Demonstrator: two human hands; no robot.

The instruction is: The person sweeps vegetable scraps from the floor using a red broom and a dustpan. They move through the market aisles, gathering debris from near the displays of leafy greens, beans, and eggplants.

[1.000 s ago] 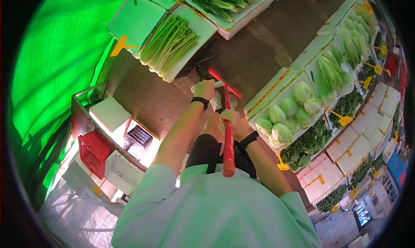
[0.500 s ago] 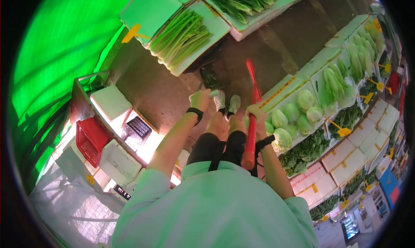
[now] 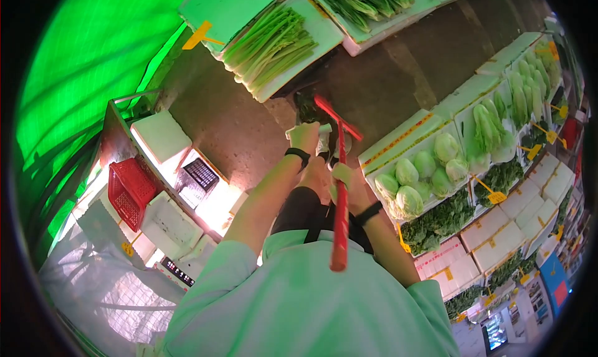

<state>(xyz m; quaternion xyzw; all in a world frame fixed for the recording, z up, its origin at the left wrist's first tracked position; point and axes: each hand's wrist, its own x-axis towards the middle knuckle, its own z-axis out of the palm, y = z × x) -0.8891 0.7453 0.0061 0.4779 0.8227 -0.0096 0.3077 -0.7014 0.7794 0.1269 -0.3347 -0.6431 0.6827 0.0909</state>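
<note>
My right hand [image 3: 351, 184] is wrapped round the long red pole of a broom [image 3: 340, 232]. The pole's near end points back at my chest, and the narrow red head lies across it beyond my hands, low over the floor. Fingers closed, my left hand [image 3: 303, 139] grips a pale crosswise handle [image 3: 324, 128] that sticks out on its right. Just past that hand a dark, pan-like object [image 3: 306, 108] rests on the floor; its link to the handle is hidden. My shoes are mostly covered by the hands and the broom.
Foam boxes hold cabbages [image 3: 425, 164] at right and long green stalks [image 3: 271, 49] ahead. Leafy greens [image 3: 430, 226] line the right side. At left are a red basket [image 3: 132, 192], a white foam box [image 3: 161, 139] and a green sheet [image 3: 93, 58].
The broom has swung left and its head has turned crosswise, close to the dark object. My left hand has shifted right and slightly forward, so both hands are nearer each other.
</note>
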